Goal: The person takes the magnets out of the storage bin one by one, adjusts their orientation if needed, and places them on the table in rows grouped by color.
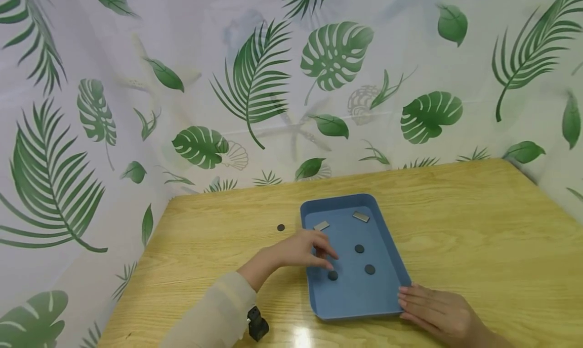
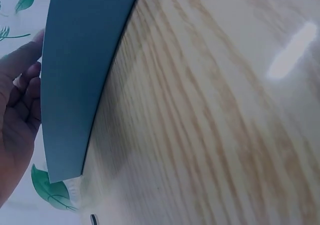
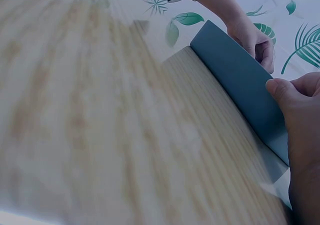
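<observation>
A blue rectangular tray [image 1: 362, 311] lies on the wooden table in the head view. Inside are several dark round discs [image 1: 370, 269] and two small silver rectangular pieces [image 1: 361, 216]. My left hand [image 1: 308, 249] reaches in over the tray's left wall, its fingers loosely bent and the thumb apart from the index finger. The thumb tip is right above the nearest disc [image 1: 333, 275]. At the front right corner, my right hand [image 1: 439, 310] holds the tray's edge, fingers along the side wall. The right wrist view shows its thumb [image 3: 280, 91] at the rim.
Left of the tray, another dark disc [image 1: 281, 227] lies on the wooden table [image 1: 478, 236]. A small black object [image 1: 257, 323] shows beside my left sleeve. A leaf-patterned curtain [image 1: 273, 85] hangs behind the table and along its sides.
</observation>
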A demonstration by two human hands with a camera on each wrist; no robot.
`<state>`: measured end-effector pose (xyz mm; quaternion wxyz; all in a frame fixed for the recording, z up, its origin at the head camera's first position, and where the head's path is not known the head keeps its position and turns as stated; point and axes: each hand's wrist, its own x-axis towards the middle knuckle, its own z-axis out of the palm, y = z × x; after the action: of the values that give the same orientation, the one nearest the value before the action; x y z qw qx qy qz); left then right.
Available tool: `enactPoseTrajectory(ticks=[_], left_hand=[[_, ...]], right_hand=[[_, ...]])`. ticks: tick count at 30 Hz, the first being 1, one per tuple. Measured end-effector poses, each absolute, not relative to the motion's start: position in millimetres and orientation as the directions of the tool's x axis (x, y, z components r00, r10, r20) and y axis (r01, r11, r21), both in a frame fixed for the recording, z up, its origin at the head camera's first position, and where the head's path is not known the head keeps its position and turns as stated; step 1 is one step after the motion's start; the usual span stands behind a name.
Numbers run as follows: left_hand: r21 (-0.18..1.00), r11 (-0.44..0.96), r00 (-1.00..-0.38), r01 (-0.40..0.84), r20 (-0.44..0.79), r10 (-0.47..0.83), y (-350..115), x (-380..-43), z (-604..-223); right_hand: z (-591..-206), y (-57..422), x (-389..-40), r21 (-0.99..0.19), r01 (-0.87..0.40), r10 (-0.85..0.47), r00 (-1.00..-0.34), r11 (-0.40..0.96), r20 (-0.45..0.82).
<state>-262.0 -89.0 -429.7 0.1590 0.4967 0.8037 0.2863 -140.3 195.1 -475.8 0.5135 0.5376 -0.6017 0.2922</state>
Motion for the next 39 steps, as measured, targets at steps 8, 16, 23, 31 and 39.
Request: enactPoseTrajectory(ticks=[8, 16, 23, 31, 39], left_hand=[[0.456, 0.372, -0.390, 0.809, -0.058, 0.919, -77, -260, -429], [0.390, 0.416, -0.391, 0.822, -0.145, 0.909, -74, -259, -431], [0.326, 0.360, -0.341, 0.874, -0.116, 0.933, -76, -258, -434], [0.312, 0.325, -0.308, 0.893, -0.104, 0.946, -75, -258, -437], [0.314, 0.295, -0.279, 0.903, -0.096, 0.956, -73, -256, -436]], right_hand=[[-474, 196, -141, 0.195, -0.951, -0.349, 0.103, 0.240, 0.932], [-474, 197, -141, 0.201, -0.950, -0.359, 0.106, 0.238, 0.927], [-476, 198, -140, 0.189, -0.951, -0.368, 0.089, 0.244, 0.925], [-476, 198, -141, 0.186, -0.957, -0.366, 0.095, 0.222, 0.926], [-476, 198, -141, 0.188, -0.958, -0.371, 0.097, 0.217, 0.924]])
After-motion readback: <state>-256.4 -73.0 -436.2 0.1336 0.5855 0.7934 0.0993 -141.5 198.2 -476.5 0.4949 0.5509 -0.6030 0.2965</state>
